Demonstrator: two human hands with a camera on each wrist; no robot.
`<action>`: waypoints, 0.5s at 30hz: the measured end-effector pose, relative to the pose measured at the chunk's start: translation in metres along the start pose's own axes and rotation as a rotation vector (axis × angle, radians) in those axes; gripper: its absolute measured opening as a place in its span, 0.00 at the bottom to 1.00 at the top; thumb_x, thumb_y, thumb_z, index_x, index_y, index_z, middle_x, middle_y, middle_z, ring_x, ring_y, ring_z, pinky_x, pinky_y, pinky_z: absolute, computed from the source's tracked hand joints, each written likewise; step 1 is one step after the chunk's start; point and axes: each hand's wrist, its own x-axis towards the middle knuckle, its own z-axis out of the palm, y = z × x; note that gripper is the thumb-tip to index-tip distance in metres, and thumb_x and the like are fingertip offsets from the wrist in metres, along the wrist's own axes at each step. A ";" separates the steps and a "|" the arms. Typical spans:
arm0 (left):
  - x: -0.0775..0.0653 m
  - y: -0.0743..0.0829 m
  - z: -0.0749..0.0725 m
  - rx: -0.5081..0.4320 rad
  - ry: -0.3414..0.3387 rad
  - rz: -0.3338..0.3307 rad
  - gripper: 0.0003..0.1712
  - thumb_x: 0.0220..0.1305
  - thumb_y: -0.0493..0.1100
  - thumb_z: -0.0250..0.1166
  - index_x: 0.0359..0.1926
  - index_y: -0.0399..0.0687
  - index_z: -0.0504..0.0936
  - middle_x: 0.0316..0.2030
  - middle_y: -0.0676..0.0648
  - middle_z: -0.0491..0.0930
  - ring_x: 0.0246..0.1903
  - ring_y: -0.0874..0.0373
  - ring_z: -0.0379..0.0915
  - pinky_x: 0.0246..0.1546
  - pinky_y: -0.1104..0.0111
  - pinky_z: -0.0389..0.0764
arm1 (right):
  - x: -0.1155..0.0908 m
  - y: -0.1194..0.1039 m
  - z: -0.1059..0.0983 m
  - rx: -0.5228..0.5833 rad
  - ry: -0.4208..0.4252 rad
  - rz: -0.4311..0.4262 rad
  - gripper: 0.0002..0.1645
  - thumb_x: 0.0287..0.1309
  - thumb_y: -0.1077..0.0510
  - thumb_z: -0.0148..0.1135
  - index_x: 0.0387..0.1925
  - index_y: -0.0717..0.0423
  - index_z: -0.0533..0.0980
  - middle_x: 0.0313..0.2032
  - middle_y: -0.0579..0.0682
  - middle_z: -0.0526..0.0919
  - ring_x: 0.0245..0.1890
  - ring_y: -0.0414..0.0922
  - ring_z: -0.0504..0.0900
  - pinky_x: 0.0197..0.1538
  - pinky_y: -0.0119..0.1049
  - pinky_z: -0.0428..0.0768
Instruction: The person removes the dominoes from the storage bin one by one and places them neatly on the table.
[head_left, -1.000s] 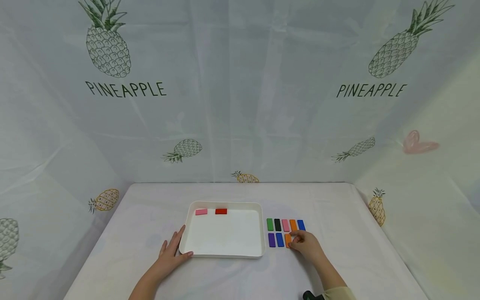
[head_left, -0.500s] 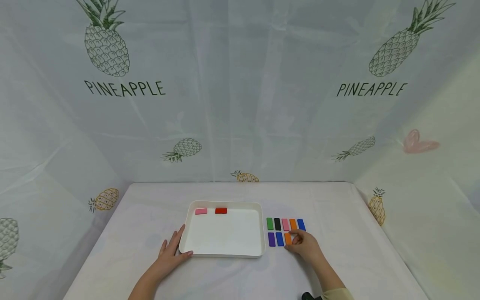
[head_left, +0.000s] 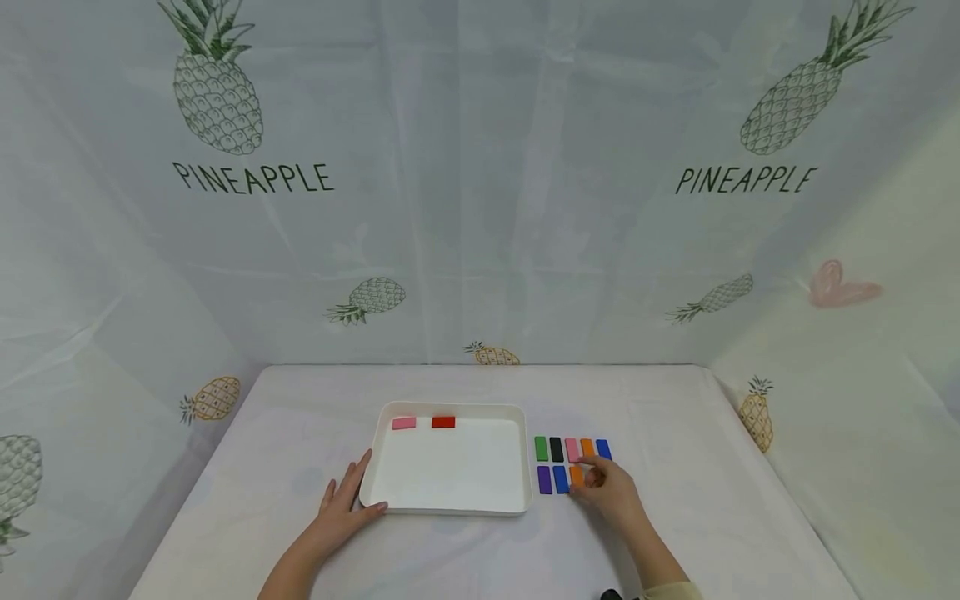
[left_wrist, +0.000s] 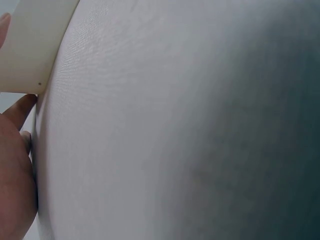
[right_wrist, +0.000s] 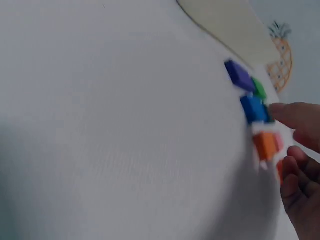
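Observation:
My left hand [head_left: 339,517] steadies the left front corner of a shallow white tray [head_left: 450,512], fingers along its left side and thumb at the front edge. Inside the tray, near its back wall, lie a pink block [head_left: 403,423] and a red block [head_left: 443,422]. To the right, my right hand [head_left: 611,492] is over the small coloured blocks, thumb and forefinger spread beside an orange block [head_left: 576,476]. In the right wrist view that orange block [right_wrist: 265,145] stands on the cloth, with thumb and fingers apart and no block visibly pinched.
A back row has green [head_left: 541,448], black [head_left: 556,449], pink [head_left: 572,450], orange [head_left: 588,447] and blue [head_left: 603,449] blocks. In front lie purple [head_left: 544,480] and blue [head_left: 561,479] ones. White cloth [head_left: 450,558] covers the table; pineapple-printed curtains [head_left: 480,250] surround it.
My right thumb has shifted slightly left and the forefinger slightly away from me, widening the gap between them around the orange block. The left hand and tray stay put.

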 end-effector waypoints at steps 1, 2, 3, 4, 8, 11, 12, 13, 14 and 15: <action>0.000 -0.001 0.000 0.001 0.001 -0.001 0.57 0.56 0.53 0.71 0.76 0.43 0.47 0.73 0.35 0.49 0.73 0.35 0.32 0.67 0.42 0.24 | -0.001 -0.006 0.001 0.025 0.015 -0.016 0.28 0.44 0.64 0.76 0.51 0.63 0.79 0.30 0.50 0.73 0.30 0.44 0.71 0.26 0.30 0.72; 0.000 -0.001 0.000 0.004 -0.001 -0.005 0.57 0.56 0.53 0.71 0.76 0.44 0.47 0.73 0.35 0.49 0.73 0.35 0.32 0.67 0.42 0.24 | -0.001 -0.013 0.003 0.048 0.028 -0.036 0.28 0.45 0.64 0.76 0.51 0.63 0.79 0.31 0.50 0.74 0.31 0.45 0.72 0.26 0.30 0.73; 0.000 -0.002 0.000 0.004 -0.004 -0.009 0.57 0.57 0.53 0.71 0.76 0.44 0.47 0.74 0.35 0.48 0.73 0.35 0.31 0.67 0.42 0.24 | -0.001 -0.019 0.004 0.067 0.039 -0.062 0.27 0.46 0.64 0.76 0.51 0.64 0.78 0.33 0.50 0.75 0.32 0.44 0.73 0.26 0.29 0.74; 0.000 -0.002 0.000 0.004 -0.004 -0.008 0.57 0.57 0.53 0.71 0.76 0.43 0.47 0.74 0.35 0.48 0.73 0.35 0.31 0.67 0.42 0.24 | -0.001 -0.026 0.007 0.092 0.044 -0.085 0.27 0.46 0.64 0.76 0.51 0.64 0.78 0.35 0.51 0.76 0.33 0.45 0.73 0.27 0.30 0.76; 0.000 -0.002 0.000 -0.003 -0.024 -0.007 0.57 0.57 0.54 0.71 0.77 0.45 0.46 0.74 0.35 0.47 0.73 0.36 0.30 0.67 0.42 0.23 | -0.003 -0.051 0.019 0.178 0.027 -0.141 0.26 0.47 0.65 0.75 0.50 0.63 0.79 0.38 0.55 0.78 0.34 0.44 0.75 0.31 0.29 0.77; -0.001 -0.001 0.001 -0.014 -0.019 -0.005 0.57 0.57 0.53 0.71 0.77 0.46 0.47 0.74 0.35 0.48 0.73 0.36 0.30 0.67 0.42 0.23 | -0.004 -0.067 0.032 0.211 -0.009 -0.160 0.25 0.47 0.64 0.75 0.49 0.62 0.80 0.39 0.56 0.79 0.33 0.44 0.75 0.33 0.28 0.78; 0.000 -0.001 0.001 -0.013 -0.017 -0.005 0.57 0.57 0.54 0.71 0.77 0.46 0.47 0.74 0.35 0.48 0.73 0.36 0.30 0.67 0.43 0.23 | -0.004 -0.071 0.036 0.213 -0.019 -0.172 0.24 0.48 0.63 0.75 0.49 0.62 0.80 0.39 0.57 0.80 0.33 0.44 0.75 0.34 0.28 0.78; 0.000 -0.001 0.001 -0.014 -0.016 -0.004 0.57 0.57 0.54 0.71 0.77 0.46 0.47 0.74 0.35 0.48 0.73 0.36 0.30 0.67 0.43 0.23 | -0.004 -0.076 0.040 0.217 -0.030 -0.181 0.24 0.48 0.63 0.75 0.49 0.61 0.80 0.39 0.57 0.80 0.33 0.44 0.75 0.34 0.28 0.79; 0.000 -0.001 0.002 -0.015 -0.014 -0.003 0.57 0.56 0.53 0.72 0.77 0.46 0.47 0.74 0.35 0.48 0.73 0.35 0.30 0.67 0.42 0.23 | -0.004 -0.079 0.044 0.219 -0.041 -0.191 0.24 0.48 0.62 0.75 0.49 0.61 0.80 0.39 0.57 0.80 0.33 0.44 0.75 0.35 0.28 0.79; 0.001 -0.002 0.002 -0.015 -0.014 -0.005 0.57 0.56 0.54 0.72 0.77 0.46 0.47 0.74 0.35 0.48 0.73 0.36 0.31 0.67 0.43 0.23 | -0.004 -0.083 0.049 0.224 -0.056 -0.196 0.24 0.49 0.62 0.75 0.50 0.61 0.80 0.40 0.56 0.80 0.33 0.44 0.75 0.36 0.28 0.79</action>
